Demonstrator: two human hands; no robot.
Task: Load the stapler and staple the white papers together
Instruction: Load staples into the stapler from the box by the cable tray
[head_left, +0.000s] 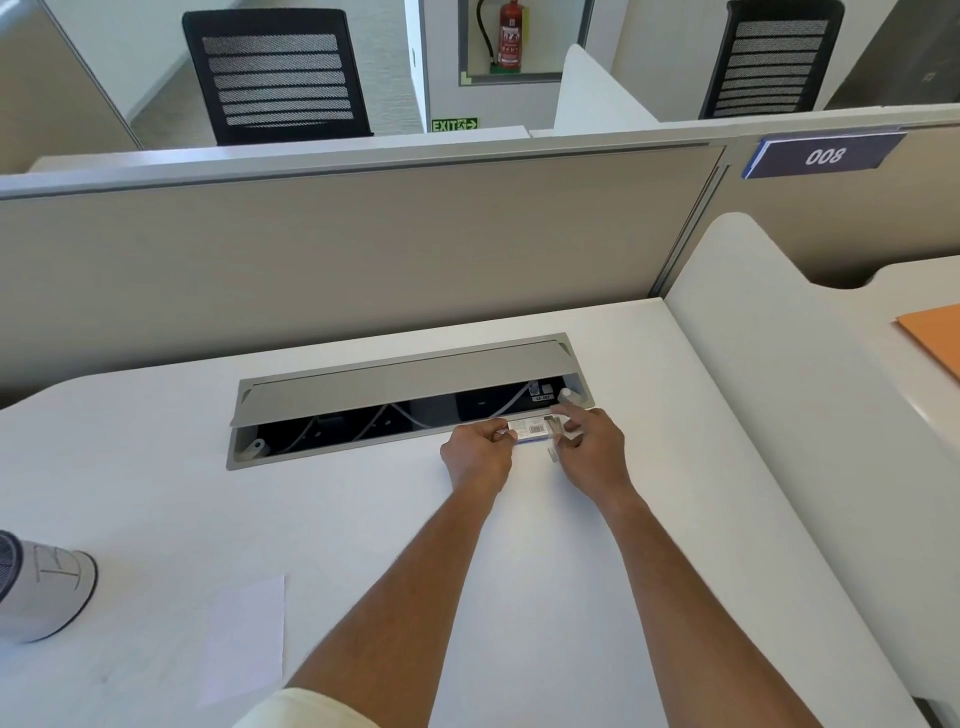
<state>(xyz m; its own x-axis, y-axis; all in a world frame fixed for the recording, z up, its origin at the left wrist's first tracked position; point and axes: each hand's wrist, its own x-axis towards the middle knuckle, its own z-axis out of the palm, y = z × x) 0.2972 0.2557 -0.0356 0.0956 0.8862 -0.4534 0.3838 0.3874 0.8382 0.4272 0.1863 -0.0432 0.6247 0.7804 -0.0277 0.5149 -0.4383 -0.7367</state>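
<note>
Centre frame: left hand (480, 457) grips the left end of a small box (529, 428), right hand (592, 449) pinches its right end, just in front of the open cable tray (405, 382). White paper (247, 639) lies lower left on the desk (156, 493), cup (44, 592) at the left edge, orange folder (935, 332) at the right edge.

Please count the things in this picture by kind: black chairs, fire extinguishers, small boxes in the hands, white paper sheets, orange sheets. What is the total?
black chairs: 2
fire extinguisher: 1
small box, held between left hand and right hand: 1
white paper sheet: 1 visible
orange sheet: 1
Total: 6
</note>
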